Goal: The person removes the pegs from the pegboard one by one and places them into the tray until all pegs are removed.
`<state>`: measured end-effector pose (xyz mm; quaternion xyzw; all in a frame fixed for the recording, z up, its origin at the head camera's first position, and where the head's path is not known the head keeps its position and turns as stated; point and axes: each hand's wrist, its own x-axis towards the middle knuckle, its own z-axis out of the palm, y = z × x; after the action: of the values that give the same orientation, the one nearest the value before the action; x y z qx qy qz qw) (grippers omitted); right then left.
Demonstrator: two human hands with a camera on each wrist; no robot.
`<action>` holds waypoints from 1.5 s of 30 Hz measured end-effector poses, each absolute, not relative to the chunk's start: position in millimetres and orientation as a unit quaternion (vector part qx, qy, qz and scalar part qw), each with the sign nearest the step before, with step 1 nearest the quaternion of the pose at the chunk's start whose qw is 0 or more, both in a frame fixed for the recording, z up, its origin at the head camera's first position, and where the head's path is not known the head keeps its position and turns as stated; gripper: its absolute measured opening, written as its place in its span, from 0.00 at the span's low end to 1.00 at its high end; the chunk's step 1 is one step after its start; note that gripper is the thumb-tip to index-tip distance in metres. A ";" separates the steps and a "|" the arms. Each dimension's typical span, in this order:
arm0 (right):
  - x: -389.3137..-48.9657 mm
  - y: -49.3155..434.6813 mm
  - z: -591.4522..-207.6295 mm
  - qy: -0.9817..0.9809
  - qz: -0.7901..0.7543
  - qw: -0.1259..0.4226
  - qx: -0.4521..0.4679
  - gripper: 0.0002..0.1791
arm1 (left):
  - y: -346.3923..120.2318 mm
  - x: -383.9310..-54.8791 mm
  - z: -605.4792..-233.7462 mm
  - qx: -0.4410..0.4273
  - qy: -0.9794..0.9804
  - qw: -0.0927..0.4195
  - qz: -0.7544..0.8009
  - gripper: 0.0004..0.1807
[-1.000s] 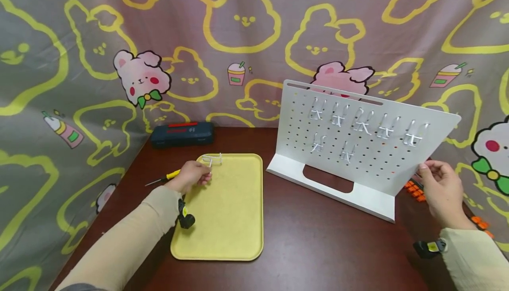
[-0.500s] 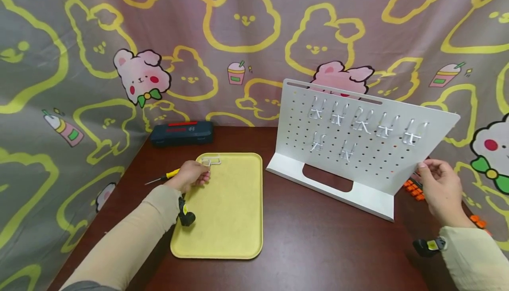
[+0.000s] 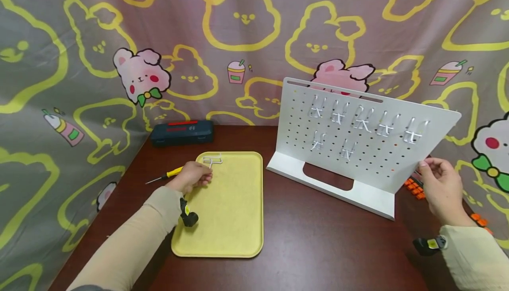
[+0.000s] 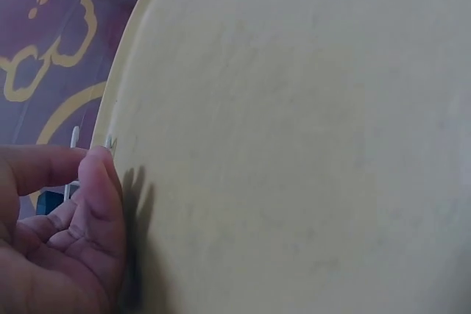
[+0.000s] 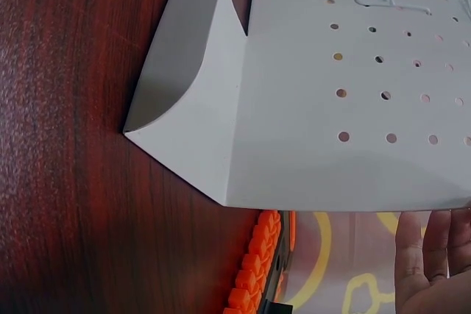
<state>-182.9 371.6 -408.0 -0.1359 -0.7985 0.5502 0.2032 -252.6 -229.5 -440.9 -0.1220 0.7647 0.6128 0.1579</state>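
Partly hidden white hook (image 3: 211,163), pinched by left grip (image 3: 192,176); right grip (image 3: 443,189) pinching pegboard (image 3: 367,138) edge

A left hand (image 3: 193,175) partly hides a white wire hook (image 3: 216,163), a right hand (image 3: 443,189) partly blocks orange pieces (image 3: 415,189), and lettering (image 3: 176,130) on a dark case (image 3: 180,138) is illegibly small.

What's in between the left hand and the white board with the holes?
In the head view, past the left hand and its white hook comes the yellow tray, then a narrow strip of bare brown table up to the white board.
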 end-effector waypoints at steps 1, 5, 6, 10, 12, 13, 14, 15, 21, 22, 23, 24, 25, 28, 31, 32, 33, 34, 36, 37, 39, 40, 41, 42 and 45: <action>-182.6 371.8 -408.2 -0.798 0.552 0.202 -0.135 0.03 | -230.1 -252.6 -440.9 -0.124 0.767 0.158 0.610 0.12; -181.6 372.1 -408.3 -0.796 0.556 0.202 -0.132 0.03 | -232.6 -251.0 -438.6 -0.117 0.793 0.152 0.578 0.12; -181.6 372.0 -408.3 -0.797 0.555 0.202 -0.131 0.03 | -232.7 -250.4 -437.8 -0.116 0.804 0.145 0.565 0.11; -182.9 370.8 -406.9 -0.798 0.552 0.206 -0.129 0.03 | -233.1 -247.0 -430.2 -0.096 0.850 0.106 0.507 0.10; -183.3 370.6 -406.5 -0.799 0.550 0.206 -0.129 0.04 | -231.3 -246.9 -424.8 -0.083 0.864 0.085 0.490 0.10; -183.4 370.7 -406.3 -0.798 0.551 0.206 -0.131 0.04 | -229.4 -247.3 -421.6 -0.074 0.866 0.077 0.489 0.11; -183.2 371.0 -406.6 -0.800 0.548 0.205 -0.133 0.03 | -226.8 -248.4 -418.4 -0.064 0.866 0.072 0.490 0.12; -183.0 371.3 -406.8 -0.800 0.549 0.202 -0.135 0.03 | -223.5 -249.8 -415.3 -0.054 0.866 0.066 0.492 0.13; -183.3 373.1 -406.8 -0.806 0.537 0.204 -0.146 0.03 | -185.8 -260.1 -389.2 -0.004 0.838 0.067 0.541 0.17; -183.4 373.3 -407.2 -0.807 0.534 0.205 -0.146 0.03 | -177.7 -262.3 -385.7 0.001 0.831 0.067 0.552 0.17; -183.4 373.5 -407.4 -0.809 0.532 0.205 -0.145 0.03 | -168.7 -264.3 -382.0 0.006 0.823 0.064 0.565 0.16; -183.3 373.6 -407.8 -0.810 0.531 0.205 -0.142 0.03 | -159.8 -266.7 -378.7 0.010 0.814 0.062 0.578 0.16; -183.2 373.7 -408.3 -0.810 0.530 0.206 -0.140 0.03 | -150.4 -268.6 -375.0 0.013 0.803 0.062 0.592 0.15; -182.8 373.6 -409.3 -0.813 0.528 0.205 -0.132 0.02 | -122.5 -273.9 -365.9 0.023 0.773 0.068 0.630 0.13; -182.4 373.3 -409.9 -0.818 0.522 0.201 -0.131 0.02 | -94.5 -277.1 -358.0 0.033 0.747 0.085 0.658 0.13; -182.4 373.3 -409.9 -0.819 0.521 0.200 -0.132 0.02 | -85.3 -278.2 -356.1 0.037 0.738 0.091 0.668 0.14; -182.2 373.4 -409.9 -0.821 0.519 0.199 -0.133 0.03 | -76.0 -279.1 -354.3 0.041 0.728 0.098 0.677 0.15; -182.0 373.6 -409.8 -0.822 0.517 0.199 -0.133 0.04 | -67.0 -279.9 -352.7 0.046 0.719 0.105 0.686 0.16; -181.9 373.7 -409.6 -0.821 0.518 0.202 -0.134 0.04 | -49.8 -280.7 -350.2 0.055 0.701 0.119 0.701 0.18; -181.9 373.7 -409.6 -0.820 0.518 0.202 -0.134 0.04 | -41.7 -280.7 -349.2 0.061 0.697 0.124 0.703 0.18; -181.8 373.4 -409.7 -0.820 0.518 0.203 -0.133 0.03 | -26.5 -279.3 -347.4 0.076 0.694 0.132 0.704 0.19; -181.8 373.0 -409.7 -0.818 0.521 0.203 -0.134 0.02 | -19.5 -278.4 -346.5 0.084 0.695 0.135 0.701 0.18; -181.9 372.7 -409.8 -0.817 0.523 0.203 -0.134 0.02 | -12.6 -277.7 -345.8 0.090 0.695 0.138 0.700 0.18; -181.9 372.3 -409.9 -0.816 0.524 0.203 -0.135 0.02 | -6.0 -277.2 -345.2 0.097 0.695 0.139 0.698 0.18; -182.3 371.6 -410.7 -0.814 0.526 0.205 -0.137 0.01 | 11.6 -276.3 -343.0 0.104 0.680 0.145 0.711 0.18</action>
<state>-182.3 371.6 -410.7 -0.1371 -0.8140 0.5259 0.2049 -276.3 11.6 -343.0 0.1041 0.6801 0.7110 0.1451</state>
